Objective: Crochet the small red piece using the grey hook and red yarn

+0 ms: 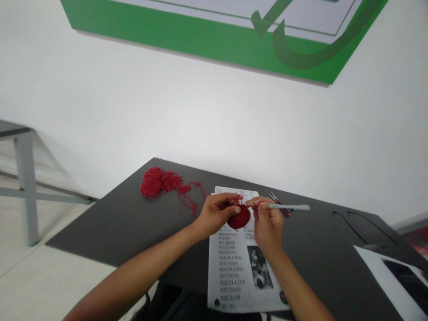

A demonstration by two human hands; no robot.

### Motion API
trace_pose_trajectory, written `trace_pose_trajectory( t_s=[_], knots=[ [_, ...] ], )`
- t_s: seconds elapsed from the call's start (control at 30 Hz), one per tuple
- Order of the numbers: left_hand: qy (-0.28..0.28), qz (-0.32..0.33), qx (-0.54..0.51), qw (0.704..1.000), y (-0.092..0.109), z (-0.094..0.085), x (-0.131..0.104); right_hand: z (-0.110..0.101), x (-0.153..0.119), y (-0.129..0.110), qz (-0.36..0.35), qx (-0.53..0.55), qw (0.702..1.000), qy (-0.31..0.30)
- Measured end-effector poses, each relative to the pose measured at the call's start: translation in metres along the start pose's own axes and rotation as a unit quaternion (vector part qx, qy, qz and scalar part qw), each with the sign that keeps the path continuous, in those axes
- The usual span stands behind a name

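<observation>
My left hand pinches the upper left edge of a round dark red crochet piece, a strand of red yarn running over its fingers. In my right hand is a crochet hook with a pale handle that points right; its tip meets the top edge of the piece. Both hands are above a printed pattern sheet with rows of text and a dark picture. From the red yarn ball at the left, loose crinkled yarn trails toward my left hand.
Small red-handled scissors lie right of my right hand on the dark table. Farther right are glasses and a white sheet with a dark object on it. Behind the table is a white wall; a grey-legged table stands at left.
</observation>
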State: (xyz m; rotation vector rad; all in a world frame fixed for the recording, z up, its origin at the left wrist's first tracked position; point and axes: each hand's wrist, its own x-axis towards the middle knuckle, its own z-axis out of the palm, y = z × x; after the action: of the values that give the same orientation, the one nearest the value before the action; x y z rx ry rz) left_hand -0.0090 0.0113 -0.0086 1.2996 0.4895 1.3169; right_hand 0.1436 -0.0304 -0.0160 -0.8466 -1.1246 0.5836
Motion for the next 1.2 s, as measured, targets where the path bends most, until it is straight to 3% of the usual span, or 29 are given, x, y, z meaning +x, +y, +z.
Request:
trace_pose_trajectory(
  t_s=[0.37,0.6,0.83,0.93,1.03,1.13,1.2],
  knots=[
    [0.009,0.032,0.076,0.997,0.003,-0.002,0.000,0.002,0.004,-0.018,-0.099,-0.095,0.990,-0.017],
    [-0.029,0.112,0.182,0.977,0.013,-0.005,-0.002,-0.002,0.005,-0.018,-0.143,-0.122,0.980,-0.061],
    [-0.055,0.152,0.218,0.963,0.009,-0.009,-0.003,-0.009,0.002,-0.009,-0.252,-0.237,0.925,-0.159],
    [-0.030,0.115,0.177,0.977,0.003,-0.004,-0.005,-0.010,0.002,-0.004,-0.306,-0.274,0.901,-0.142],
    [0.000,0.011,0.058,0.998,-0.003,0.003,-0.007,-0.013,0.002,0.002,-0.349,-0.319,0.872,-0.131],
    [-0.001,-0.078,-0.058,0.995,-0.007,0.007,-0.007,-0.017,0.003,0.007,-0.366,-0.356,0.848,-0.143],
    [0.003,-0.099,-0.093,0.991,-0.008,0.007,-0.006,-0.018,0.003,0.008,-0.372,-0.363,0.842,-0.142]
  ],
)
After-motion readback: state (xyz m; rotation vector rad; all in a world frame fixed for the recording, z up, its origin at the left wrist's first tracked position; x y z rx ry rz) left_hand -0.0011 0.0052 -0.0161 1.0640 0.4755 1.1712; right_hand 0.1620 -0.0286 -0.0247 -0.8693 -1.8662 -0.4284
